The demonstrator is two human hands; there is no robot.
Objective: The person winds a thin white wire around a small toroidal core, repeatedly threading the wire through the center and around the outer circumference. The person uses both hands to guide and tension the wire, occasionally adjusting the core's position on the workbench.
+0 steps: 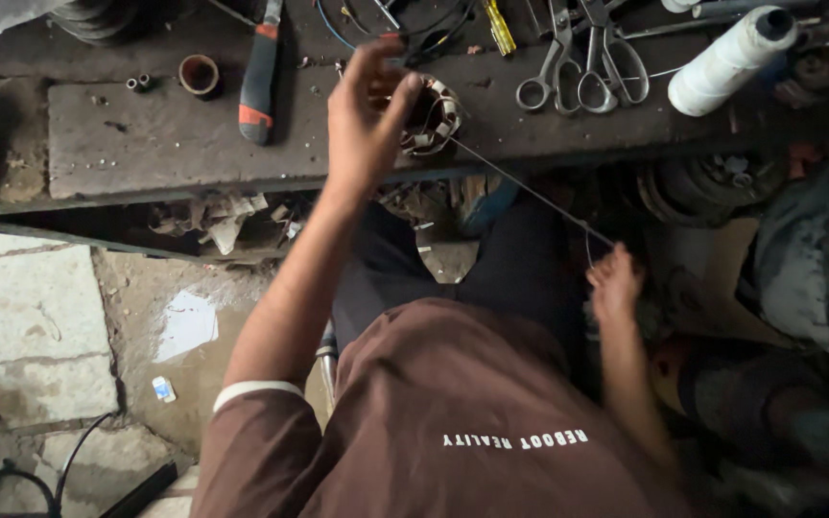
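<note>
Under the left hand (365, 120), a stator (431, 117) (thread (530, 189) taut to the right hand (614, 285)).

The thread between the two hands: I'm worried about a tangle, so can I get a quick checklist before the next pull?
1. Thread taut from wound coil to right hand: ok.
2. Left hand steadies the coil: ok.
3. Right hand's grip on the thread: cannot tell, blurred.
4. Scissors lie apart from the thread: ok.
5. White spool feeding this thread: cannot tell.
</note>
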